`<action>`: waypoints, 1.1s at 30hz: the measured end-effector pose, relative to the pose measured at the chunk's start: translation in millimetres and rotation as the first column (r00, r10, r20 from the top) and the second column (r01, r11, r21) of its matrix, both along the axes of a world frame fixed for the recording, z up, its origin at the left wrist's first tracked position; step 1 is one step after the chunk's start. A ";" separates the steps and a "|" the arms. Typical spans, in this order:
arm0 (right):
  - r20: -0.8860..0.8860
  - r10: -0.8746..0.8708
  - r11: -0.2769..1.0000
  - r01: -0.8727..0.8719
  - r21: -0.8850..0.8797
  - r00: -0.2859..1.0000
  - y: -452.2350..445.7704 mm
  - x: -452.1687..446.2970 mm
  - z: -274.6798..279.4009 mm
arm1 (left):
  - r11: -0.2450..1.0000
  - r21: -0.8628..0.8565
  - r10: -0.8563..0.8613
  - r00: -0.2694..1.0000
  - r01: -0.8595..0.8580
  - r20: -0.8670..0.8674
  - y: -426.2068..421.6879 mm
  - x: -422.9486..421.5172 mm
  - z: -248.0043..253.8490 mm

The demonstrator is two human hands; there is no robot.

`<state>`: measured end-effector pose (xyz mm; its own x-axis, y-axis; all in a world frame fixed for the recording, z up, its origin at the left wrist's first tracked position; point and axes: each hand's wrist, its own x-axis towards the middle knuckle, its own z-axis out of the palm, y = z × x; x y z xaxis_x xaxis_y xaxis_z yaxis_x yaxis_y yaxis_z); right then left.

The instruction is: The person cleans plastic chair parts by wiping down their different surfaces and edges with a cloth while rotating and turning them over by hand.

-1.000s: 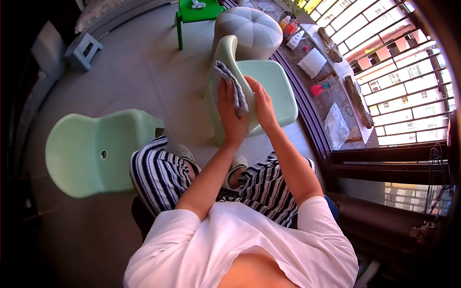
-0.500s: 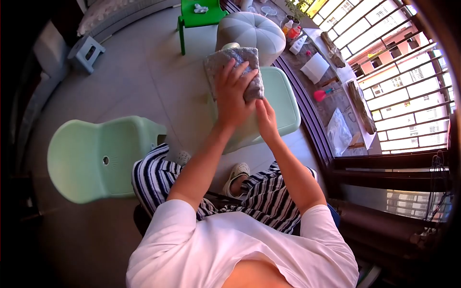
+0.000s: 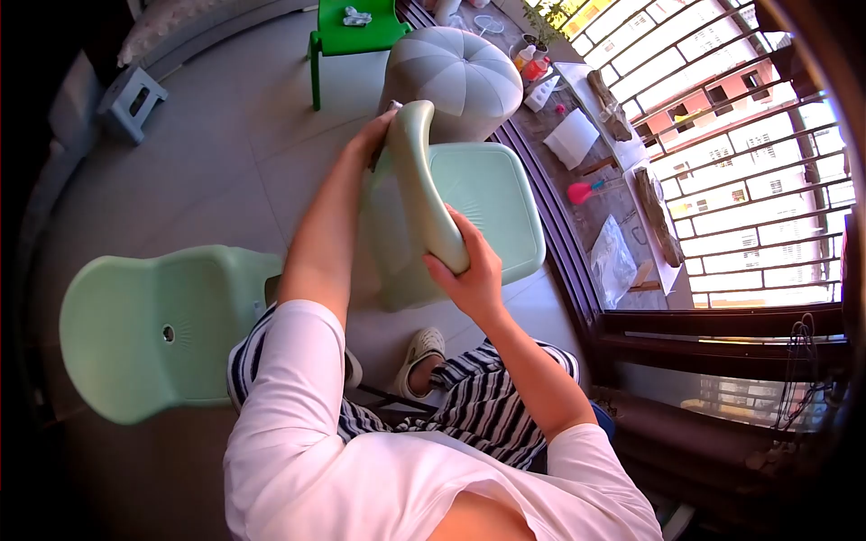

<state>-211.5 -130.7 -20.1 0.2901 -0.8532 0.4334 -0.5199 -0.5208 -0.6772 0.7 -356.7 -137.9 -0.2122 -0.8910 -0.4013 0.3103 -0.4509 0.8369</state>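
Note:
A light green chair [image 3: 487,200] stands in front of me, its backrest toward me. My right hand [image 3: 474,270] grips the near end of the backrest's top edge, thumb on one side and fingers on the other. My left arm reaches along the outer side of the backrest. My left hand [image 3: 372,135] is at its far end, mostly hidden; only a small bit of the grey cloth shows by its fingers, so its grip is hard to make out. A second light green chair [image 3: 194,329] is at the left.
A round grey pouf [image 3: 451,79] and a green chair [image 3: 359,34] with a crumpled item are beyond. A grey stool [image 3: 133,101] stands at the upper left. To the right are a door track, bottles [image 3: 534,67], a plastic bag [image 3: 613,257] and a barred window.
My left hand has gone with the cloth from the backrest's face to its far outer side. My right hand has taken hold of the near end. The view has shifted slightly.

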 end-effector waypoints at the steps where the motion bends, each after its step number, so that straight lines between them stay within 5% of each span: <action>1: 0.007 -0.002 1.000 0.002 0.024 1.000 -0.2 0.4 0.4 | 0.998 0.020 0.056 0.998 -0.056 0.015 12.0 -1.9 -11.6; 8: 0.052 0.014 0.998 -0.017 0.052 0.999 -1.0 1.5 -1.1 | 0.915 0.109 0.354 0.902 -0.389 0.247 44.1 -10.9 -123.0; 13: 0.062 -0.003 0.999 0.001 0.042 0.998 0.1 1.6 -0.3 | 0.927 0.017 0.373 0.927 -0.374 0.044 58.7 -19.0 20.6; 19: 0.082 -0.026 0.987 0.013 0.158 0.996 3.0 1.1 0.1 | 0.885 -0.374 0.291 0.956 -0.278 -0.020 85.7 -19.1 112.5; 21: 0.081 -0.038 0.982 0.023 0.185 0.996 3.3 0.5 0.7 | 0.848 -0.397 0.359 0.932 -0.350 -0.054 86.6 -19.9 99.0; 23: 0.081 -0.033 0.983 0.018 0.181 0.996 3.6 0.3 1.2 | 0.844 -0.388 0.375 0.925 -0.369 -0.063 62.1 -14.7 27.0; 25: 0.073 -0.026 0.984 0.013 0.177 0.997 2.6 0.0 0.3 | 0.955 -0.060 0.290 0.957 -0.291 -0.021 48.8 -12.3 -51.5; 28: 0.054 -0.009 0.990 0.001 0.143 0.999 1.7 -2.3 -2.6 | 0.934 0.127 0.319 0.939 -0.334 0.127 60.1 -8.0 -154.7; 33: 0.024 0.013 0.994 -0.015 0.110 1.000 2.5 -5.6 -5.9 | 0.898 0.337 0.281 0.958 -0.281 0.052 134.0 -22.9 -165.6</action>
<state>-217.1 -128.2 -26.0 0.2936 -0.8919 0.3440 -0.4965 -0.4498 -0.7424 -22.3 -222.7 -303.4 0.0282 -0.7243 -0.6889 0.4645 -0.6008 0.6506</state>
